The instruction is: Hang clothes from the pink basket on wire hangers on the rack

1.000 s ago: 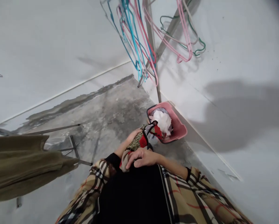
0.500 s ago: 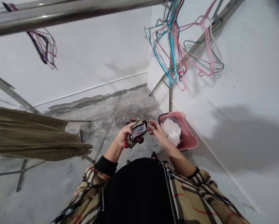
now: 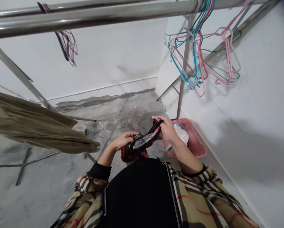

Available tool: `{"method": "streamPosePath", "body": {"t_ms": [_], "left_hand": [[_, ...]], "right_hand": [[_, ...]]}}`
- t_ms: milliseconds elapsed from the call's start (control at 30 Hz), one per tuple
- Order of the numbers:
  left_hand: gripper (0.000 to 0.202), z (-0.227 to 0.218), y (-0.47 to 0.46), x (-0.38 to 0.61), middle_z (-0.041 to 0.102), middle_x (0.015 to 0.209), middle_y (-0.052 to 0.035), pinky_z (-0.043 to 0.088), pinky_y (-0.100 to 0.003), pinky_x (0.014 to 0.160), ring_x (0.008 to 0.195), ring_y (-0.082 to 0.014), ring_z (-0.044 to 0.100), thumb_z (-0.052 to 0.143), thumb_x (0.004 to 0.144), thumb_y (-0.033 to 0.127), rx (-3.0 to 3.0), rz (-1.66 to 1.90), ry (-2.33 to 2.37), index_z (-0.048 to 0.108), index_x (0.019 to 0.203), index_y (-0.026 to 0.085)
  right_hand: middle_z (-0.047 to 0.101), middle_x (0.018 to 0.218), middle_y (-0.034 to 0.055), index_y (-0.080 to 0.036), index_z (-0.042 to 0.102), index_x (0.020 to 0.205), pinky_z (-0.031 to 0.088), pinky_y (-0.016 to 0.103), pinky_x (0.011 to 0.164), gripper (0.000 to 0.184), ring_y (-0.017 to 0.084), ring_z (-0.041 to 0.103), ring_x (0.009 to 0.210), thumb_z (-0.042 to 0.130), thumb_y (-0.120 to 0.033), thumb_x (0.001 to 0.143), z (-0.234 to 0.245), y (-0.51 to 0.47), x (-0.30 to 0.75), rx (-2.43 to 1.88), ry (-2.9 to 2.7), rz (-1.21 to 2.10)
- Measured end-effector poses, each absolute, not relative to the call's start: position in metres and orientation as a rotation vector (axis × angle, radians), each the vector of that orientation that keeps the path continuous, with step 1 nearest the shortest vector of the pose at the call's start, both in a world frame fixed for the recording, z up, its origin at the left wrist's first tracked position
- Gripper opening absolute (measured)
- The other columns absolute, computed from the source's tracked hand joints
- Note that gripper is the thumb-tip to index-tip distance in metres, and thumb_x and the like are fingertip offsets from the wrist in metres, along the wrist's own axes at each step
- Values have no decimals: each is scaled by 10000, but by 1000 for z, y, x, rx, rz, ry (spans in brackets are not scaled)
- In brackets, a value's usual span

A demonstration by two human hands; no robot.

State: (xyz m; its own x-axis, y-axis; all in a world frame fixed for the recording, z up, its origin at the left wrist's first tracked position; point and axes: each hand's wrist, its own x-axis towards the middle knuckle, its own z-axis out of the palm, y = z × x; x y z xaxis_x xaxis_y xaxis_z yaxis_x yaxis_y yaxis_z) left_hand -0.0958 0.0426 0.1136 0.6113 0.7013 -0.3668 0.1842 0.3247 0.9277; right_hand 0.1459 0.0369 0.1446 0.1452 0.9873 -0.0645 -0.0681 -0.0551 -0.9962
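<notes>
A patterned garment, red, black and gold with a greyish panel and dark edging, is stretched between my hands in front of my waist. My left hand is closed on its left end, where a red bunched part hangs down. At the upper right end, my right hand grips the dark edge, fingers wrapped round it. Just behind and right of that hand stands a pink basket with white cloth inside, partly hidden by my forearm. The garment's exact kind cannot be made out.
Steel rails cross above. Blue, pink and red hangers hang at the upper right, and another bunch of hangers hangs at the left. An olive cloth drapes on the left. Rack legs stand on the concrete floor.
My right hand, empty and apart before, now holds one end of the garment. The compact bundle is spread out between both hands. The view has shifted slightly left.
</notes>
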Motion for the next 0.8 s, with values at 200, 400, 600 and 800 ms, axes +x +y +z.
{"method": "streamPosePath", "body": {"t_ms": [200,400,600,800], "left_hand": [[592,122,35,-76,559,1321,-150,441,-389,1011,1195,-277,546,713,679,257,1635,675,1041,566,1246,173],[548,159,34,-47,620,1064,-66,494,-318,878,970,-181,613,657,778,234,1494,1119,827,443,1281,187],[625,166,41,-41,564,1226,-88,474,-320,908,1003,-180,604,533,714,67,1800,1257,1009,446,1320,194],[436,186,53,-53,679,976,-61,490,-346,857,914,-225,632,580,727,120,2175,786,1087,626,1156,179]], "right_hand": [[737,930,26,-213,754,972,505,337,870,254,195,661,922,563,-321,845,178,34,116,-1177,-1486,1045],[716,814,-18,-211,705,974,500,289,783,323,148,648,762,528,-113,722,186,42,97,-1236,-1634,884],[662,776,-20,-210,623,855,441,277,729,220,155,607,742,538,-82,698,195,43,99,-1378,-1834,551],[623,873,-2,-206,573,897,427,263,751,240,149,563,793,524,-67,708,182,39,115,-1277,-1966,570]]}}
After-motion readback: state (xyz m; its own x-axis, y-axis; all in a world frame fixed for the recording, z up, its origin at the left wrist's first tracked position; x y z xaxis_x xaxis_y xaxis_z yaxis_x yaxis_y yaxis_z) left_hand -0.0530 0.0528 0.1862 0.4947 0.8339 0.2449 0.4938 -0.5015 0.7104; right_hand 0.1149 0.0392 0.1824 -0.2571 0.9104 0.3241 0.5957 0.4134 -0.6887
